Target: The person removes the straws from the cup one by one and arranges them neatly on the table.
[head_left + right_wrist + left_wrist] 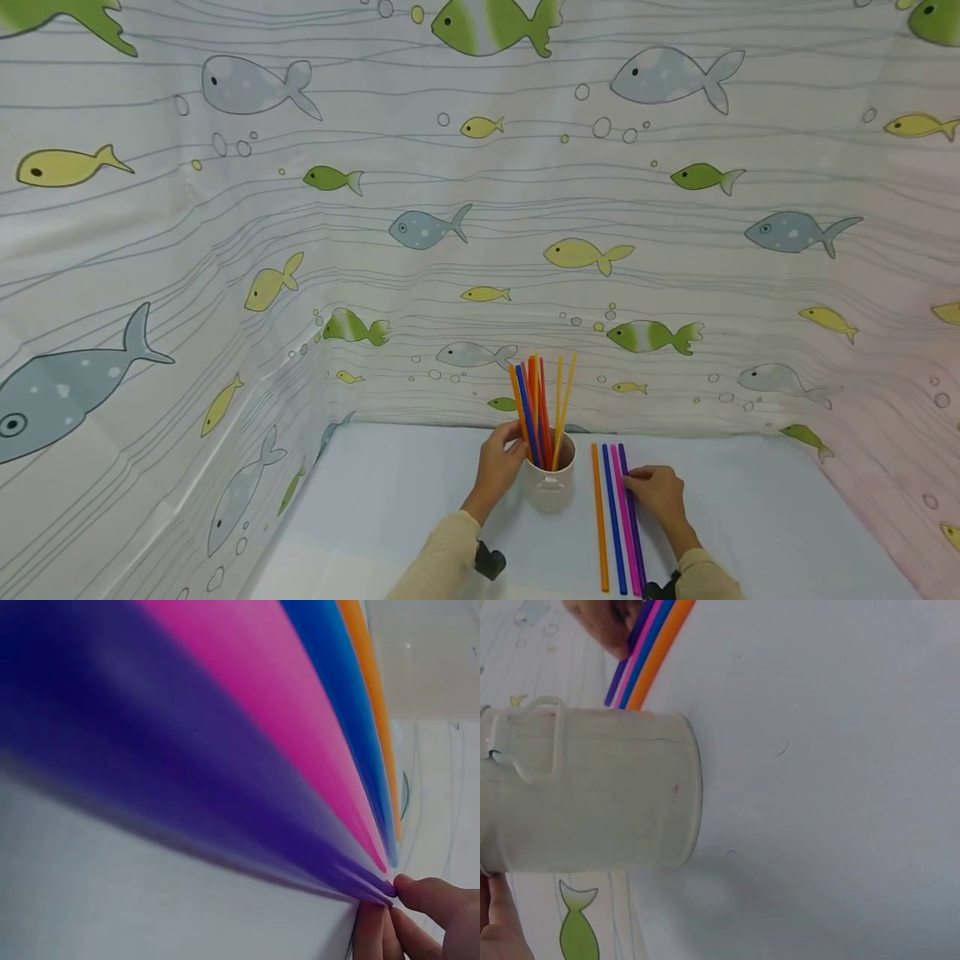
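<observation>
A white cup point(550, 492) with a small loop on its front stands upright, holding several long orange, blue, red and yellow straws point(543, 408). My left hand point(498, 462) grips the cup at its left rim, close beside an orange straw; the left wrist view shows only a few fingers point(502, 919) there. To the cup's right lie an orange straw point(600, 517), a blue straw point(613, 517), a pink straw point(627, 517) and a purple straw point(632, 525), side by side. My right hand point(660, 492) pinches the purple straw near its far end.
White cloth covers the table point(375, 500). Behind and beside it hangs a fish-printed curtain point(420, 275), close to the back edge. Dark wrist devices sit by both sleeves, the left one point(490, 561) over the table.
</observation>
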Demonstrator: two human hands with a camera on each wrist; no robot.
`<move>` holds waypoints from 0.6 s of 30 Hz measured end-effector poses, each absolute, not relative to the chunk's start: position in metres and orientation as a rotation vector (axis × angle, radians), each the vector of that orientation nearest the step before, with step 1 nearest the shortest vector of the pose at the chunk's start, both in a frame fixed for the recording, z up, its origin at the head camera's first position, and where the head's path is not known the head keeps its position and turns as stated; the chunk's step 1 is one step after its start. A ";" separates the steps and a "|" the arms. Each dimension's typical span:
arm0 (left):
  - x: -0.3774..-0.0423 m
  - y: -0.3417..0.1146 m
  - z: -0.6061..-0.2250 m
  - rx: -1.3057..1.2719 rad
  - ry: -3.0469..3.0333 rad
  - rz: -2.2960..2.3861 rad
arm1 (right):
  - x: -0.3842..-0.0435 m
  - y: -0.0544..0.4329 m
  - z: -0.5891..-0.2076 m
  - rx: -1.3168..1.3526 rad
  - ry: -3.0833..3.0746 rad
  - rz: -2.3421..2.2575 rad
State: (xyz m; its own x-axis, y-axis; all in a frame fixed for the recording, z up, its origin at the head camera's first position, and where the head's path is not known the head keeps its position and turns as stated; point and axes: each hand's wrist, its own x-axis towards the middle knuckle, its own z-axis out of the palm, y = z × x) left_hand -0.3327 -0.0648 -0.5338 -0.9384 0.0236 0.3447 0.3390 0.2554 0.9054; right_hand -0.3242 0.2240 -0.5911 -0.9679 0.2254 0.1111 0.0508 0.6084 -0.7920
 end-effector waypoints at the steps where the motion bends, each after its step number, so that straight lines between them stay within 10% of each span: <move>1: -0.333 -0.065 -0.534 -0.342 -2.265 -1.736 | -0.325 0.224 -0.591 -0.231 -2.638 1.298; 18: -0.334 -0.066 -0.535 -0.350 -2.250 -1.739 | -0.326 0.220 -0.591 -0.253 -2.644 1.273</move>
State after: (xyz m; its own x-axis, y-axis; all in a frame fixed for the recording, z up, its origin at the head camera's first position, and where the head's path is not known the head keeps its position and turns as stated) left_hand -0.3339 -0.0658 -0.5352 -0.9328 0.0226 0.3596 0.3537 0.2479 0.9019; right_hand -0.3261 0.2203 -0.5914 -0.9661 0.2373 0.1016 0.0685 0.6153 -0.7853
